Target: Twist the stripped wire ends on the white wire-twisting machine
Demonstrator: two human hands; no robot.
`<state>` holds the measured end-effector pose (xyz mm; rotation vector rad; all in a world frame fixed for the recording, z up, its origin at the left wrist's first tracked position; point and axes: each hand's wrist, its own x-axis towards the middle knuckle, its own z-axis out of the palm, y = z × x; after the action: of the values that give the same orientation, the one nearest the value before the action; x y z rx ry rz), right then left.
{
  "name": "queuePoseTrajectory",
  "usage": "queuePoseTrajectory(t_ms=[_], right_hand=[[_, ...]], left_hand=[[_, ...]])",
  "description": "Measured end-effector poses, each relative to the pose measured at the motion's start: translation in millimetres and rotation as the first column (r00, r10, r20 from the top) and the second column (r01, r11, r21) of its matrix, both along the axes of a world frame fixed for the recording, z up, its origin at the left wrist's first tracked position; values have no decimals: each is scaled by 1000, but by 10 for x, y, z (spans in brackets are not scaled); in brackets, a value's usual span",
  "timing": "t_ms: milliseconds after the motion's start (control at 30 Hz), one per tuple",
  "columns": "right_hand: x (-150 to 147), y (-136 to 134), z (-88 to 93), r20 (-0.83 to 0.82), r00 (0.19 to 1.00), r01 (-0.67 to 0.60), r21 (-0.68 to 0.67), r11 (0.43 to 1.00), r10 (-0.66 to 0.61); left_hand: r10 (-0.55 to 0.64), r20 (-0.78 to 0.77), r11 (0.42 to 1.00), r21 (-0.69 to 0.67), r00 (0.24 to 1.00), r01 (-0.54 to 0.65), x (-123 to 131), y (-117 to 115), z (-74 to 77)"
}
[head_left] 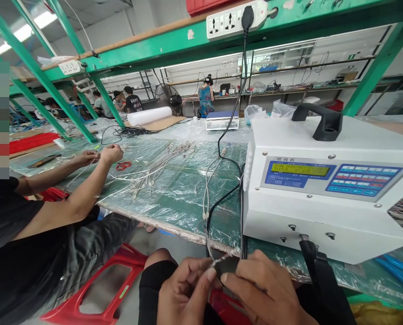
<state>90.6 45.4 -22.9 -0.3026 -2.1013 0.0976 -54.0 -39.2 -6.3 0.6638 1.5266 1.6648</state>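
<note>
At the bottom centre, my left hand (188, 291) pinches the end of a pale cable (206, 198) between thumb and fingers. The cable runs up from there over the table edge onto the plastic-covered table. Close on the right, my right hand (264, 286) has its fingers curled near the same cable end; what they hold, if anything, is too small to tell. Just above my right hand stands a white machine (296, 221) with a yellow-green display and a blue keypad. A black part (318, 271) juts from its front.
A co-worker's hands (111, 154) work at the left, near red scissors (123, 165). A bundle of pale cables (157, 167) lies mid-table. Black cords (222, 198) hang beside the machine from a power strip (235, 20). A red stool (120, 280) stands lower left.
</note>
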Motion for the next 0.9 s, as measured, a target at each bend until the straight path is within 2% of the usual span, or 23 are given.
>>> queuePoseTrajectory(t_ms=[100, 167, 200, 233, 267, 300, 333, 367, 400, 433, 467, 567, 633, 700, 800, 900], right_hand=[[0, -31, -93, -58, 998, -20, -13, 1000, 19], [-23, -59, -127, -105, 994, -62, -191, 980, 43], [-41, -79, -127, -145, 989, -79, -345, 935, 30], [-66, -105, -114, -185, 983, -94, -527, 844, -6], [-95, -136, -88, -215, 975, -115, -708, 696, -57], [-128, -170, -54, -233, 966, -148, -850, 505, -109], [-165, -202, -14, -245, 958, -190, -932, 308, -149], [-204, -230, 28, -252, 954, -231, -963, 136, -164], [-243, -250, 68, -261, 953, -263, -965, 7, -153], [-281, -259, 103, -277, 952, -288, -955, -75, -133], [-314, -259, 131, -294, 949, -307, -944, -119, -114], [-381, -217, 186, -327, 943, -333, -925, -184, -65], [-401, -183, 211, -344, 937, -350, -911, -220, -67], [-412, -161, 237, -346, 935, -356, -901, -247, -84], [-429, -143, 266, -326, 939, -342, -917, -207, -108], [-450, -130, 271, -252, 959, -271, -951, -149, -132]], left_hand=[[58, 162, 998, -28, 985, -54, -61, 33, 13], [79, 163, 997, -7, 983, -79, -73, 26, -19], [108, 102, 994, 22, 989, -111, -66, 16, -44], [150, 5, 987, 58, 989, -150, -52, 4, -74], [199, -112, 977, 103, 974, -188, -33, -7, -106], [252, -233, 963, 161, 939, -218, -14, -16, -137], [301, -337, 945, 227, 892, -233, 3, -20, -164], [338, -420, 929, 291, 842, -228, 15, -20, -185], [363, -486, 915, 349, 795, -204, 21, -15, -200], [381, -543, 902, 397, 748, -171, 20, -6, -209], [395, -595, 890, 436, 700, -132, 14, 5, -213], [382, -724, 876, 481, 575, 23, -25, 35, -222], [384, -740, 867, 495, 552, 61, -46, 45, -240], [406, -722, 858, 512, 560, 39, -54, 47, -260], [400, -733, 855, 514, 550, 62, -61, 42, -266], [407, -750, 845, 526, 522, 96, -79, 37, -256]])
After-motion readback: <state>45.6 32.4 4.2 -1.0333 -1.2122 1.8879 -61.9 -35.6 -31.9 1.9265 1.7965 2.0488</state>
